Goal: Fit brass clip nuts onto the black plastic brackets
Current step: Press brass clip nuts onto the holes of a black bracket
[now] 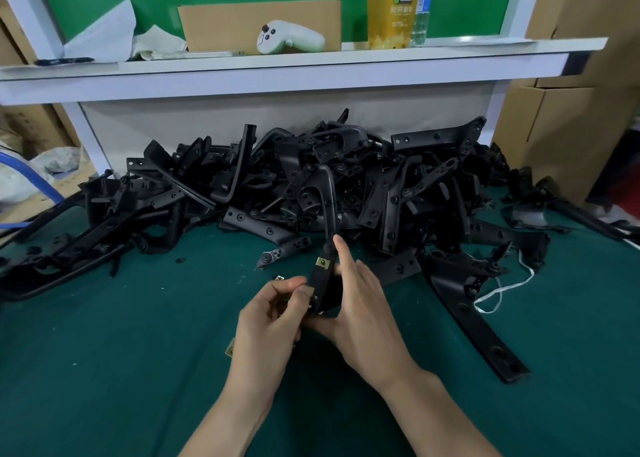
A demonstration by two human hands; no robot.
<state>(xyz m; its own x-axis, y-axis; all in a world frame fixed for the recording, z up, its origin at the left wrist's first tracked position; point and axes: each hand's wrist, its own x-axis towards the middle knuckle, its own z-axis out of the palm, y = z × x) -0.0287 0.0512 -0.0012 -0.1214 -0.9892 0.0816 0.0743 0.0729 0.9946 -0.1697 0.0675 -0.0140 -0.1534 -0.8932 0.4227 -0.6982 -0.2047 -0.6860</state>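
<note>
My right hand (pixel 360 307) grips the lower end of a long black plastic bracket (pixel 323 276) held upright above the green table, its index finger stretched up along the bracket's edge. One brass clip nut (pixel 322 262) sits on the bracket near its middle. My left hand (pixel 273 321) pinches a second brass clip nut (pixel 311 295) against the bracket's lower left edge. Another loose brass clip nut (pixel 229 350) shows on the table just under my left wrist.
A big heap of black brackets (pixel 311 186) fills the back of the green table (pixel 104 370). A single long bracket (pixel 481 321) lies to the right with a white string (pixel 498 290). A white shelf (pixel 277 65) above carries a cardboard box, a white controller and bottles.
</note>
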